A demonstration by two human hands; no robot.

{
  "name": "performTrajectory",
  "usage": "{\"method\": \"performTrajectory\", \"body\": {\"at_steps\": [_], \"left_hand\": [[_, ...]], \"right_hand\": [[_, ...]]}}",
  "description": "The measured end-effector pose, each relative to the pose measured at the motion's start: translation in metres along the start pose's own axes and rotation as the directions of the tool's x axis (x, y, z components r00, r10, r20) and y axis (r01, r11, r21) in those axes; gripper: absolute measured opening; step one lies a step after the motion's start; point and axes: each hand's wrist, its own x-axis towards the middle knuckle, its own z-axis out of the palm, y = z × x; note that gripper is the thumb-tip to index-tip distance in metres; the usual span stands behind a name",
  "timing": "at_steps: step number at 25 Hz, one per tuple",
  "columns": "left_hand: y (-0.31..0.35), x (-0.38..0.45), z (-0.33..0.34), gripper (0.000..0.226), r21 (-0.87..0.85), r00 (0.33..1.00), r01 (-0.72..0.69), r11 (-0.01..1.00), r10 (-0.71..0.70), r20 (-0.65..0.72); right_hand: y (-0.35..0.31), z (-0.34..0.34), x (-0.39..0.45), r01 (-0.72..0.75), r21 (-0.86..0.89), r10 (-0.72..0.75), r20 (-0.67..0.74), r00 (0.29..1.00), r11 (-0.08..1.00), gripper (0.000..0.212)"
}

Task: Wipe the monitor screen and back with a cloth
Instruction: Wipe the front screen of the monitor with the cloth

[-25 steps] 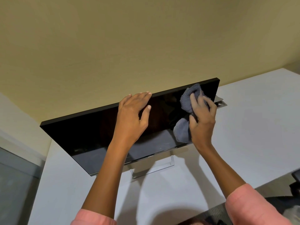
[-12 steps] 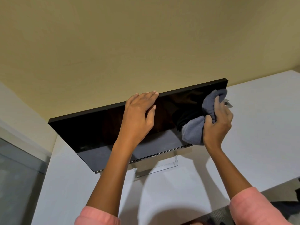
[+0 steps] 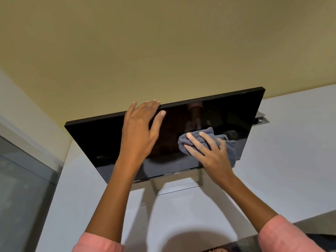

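A black flat monitor (image 3: pixel 101 142) stands on a white desk, its dark screen facing me and its silver stand (image 3: pixel 178 188) below. My left hand (image 3: pixel 140 131) rests on the screen's top edge near the middle, fingers hooked over the rim. My right hand (image 3: pixel 207 151) lies flat, fingers spread, pressing a grey cloth (image 3: pixel 230 148) against the lower right part of the screen. The monitor's back is hidden.
The white desk (image 3: pixel 291 160) runs out to the right and in front of the monitor. A beige wall (image 3: pixel 163 51) rises close behind it. A grey glass panel (image 3: pixel 21 188) is at the left, and a dark object (image 3: pixel 320 239) sits at the lower right.
My right hand has slid the cloth from the screen's right edge down and leftward toward its middle. The left hand has stayed on the top edge. The view has shifted a little.
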Motion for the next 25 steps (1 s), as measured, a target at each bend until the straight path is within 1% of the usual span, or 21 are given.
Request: {"method": "performTrajectory", "body": {"at_steps": [1, 3, 5, 6, 9, 10, 11, 13, 16, 18, 21, 23, 25], "left_hand": [[-0.007, -0.005, -0.006, 0.036, 0.021, 0.999, 0.021, 1.0, -0.02, -0.028], [-0.02, -0.013, -0.017, 0.034, 0.053, 0.996, 0.054, 0.997, -0.05, -0.071], [-0.028, -0.017, -0.023, 0.033, 0.059, 0.995, 0.062, 0.996, -0.057, -0.086], [-0.031, -0.018, -0.025, 0.033, 0.055, 0.995, 0.056, 0.997, -0.052, -0.08], [-0.034, -0.018, -0.027, 0.032, 0.05, 0.998, 0.042, 0.998, -0.039, -0.051], [-0.035, -0.017, -0.028, 0.032, 0.053, 0.998, 0.037, 0.998, -0.035, -0.046], [-0.035, -0.016, -0.028, 0.032, 0.058, 0.999, 0.03, 0.998, -0.028, -0.041], [-0.037, -0.016, -0.029, 0.032, 0.078, 0.999, 0.012, 0.997, -0.009, -0.03], [-0.046, -0.02, -0.035, 0.033, 0.101, 0.998, 0.039, 0.994, -0.033, -0.061], [-0.055, -0.024, -0.043, 0.034, 0.1, 0.991, 0.095, 0.99, -0.084, -0.107], [-0.068, -0.032, -0.056, 0.033, 0.115, 0.98, 0.145, 0.983, -0.127, -0.151], [-0.074, -0.037, -0.061, 0.032, 0.113, 0.976, 0.159, 0.981, -0.139, -0.164], [-0.078, -0.041, -0.064, 0.032, 0.108, 0.972, 0.178, 0.978, -0.158, -0.173]], "right_hand": [[0.007, 0.0, -0.005, 0.012, -0.033, -0.011, 0.016, 1.0, 0.999, 0.053], [0.021, -0.005, -0.005, -0.038, -0.038, 0.038, 0.0, 0.999, 0.999, 0.052], [0.027, -0.014, 0.011, -0.128, 0.008, 0.129, -0.085, 0.988, 0.992, 0.04], [0.026, -0.019, 0.025, -0.163, 0.036, 0.166, -0.136, 0.977, 0.986, 0.038], [0.007, -0.029, 0.066, -0.197, 0.114, 0.221, -0.264, 0.939, 0.974, 0.054], [-0.003, -0.03, 0.074, -0.176, 0.13, 0.207, -0.288, 0.935, 0.976, 0.052], [-0.013, -0.029, 0.078, -0.134, 0.132, 0.168, -0.294, 0.941, 0.982, 0.045], [-0.03, -0.019, 0.069, -0.011, 0.093, 0.035, -0.255, 0.966, 0.996, 0.035], [-0.034, 0.002, 0.034, 0.171, -0.012, -0.171, -0.131, 0.977, 0.985, 0.042], [-0.024, 0.008, 0.016, 0.208, -0.054, -0.212, -0.084, 0.974, 0.977, 0.043], [-0.008, -0.001, 0.017, 0.141, -0.048, -0.145, -0.089, 0.985, 0.989, 0.042], [-0.008, -0.014, 0.036, 0.055, 0.004, -0.054, -0.136, 0.989, 0.998, 0.04], [-0.02, -0.026, 0.063, -0.012, 0.075, 0.027, -0.205, 0.978, 0.997, 0.039]]}}
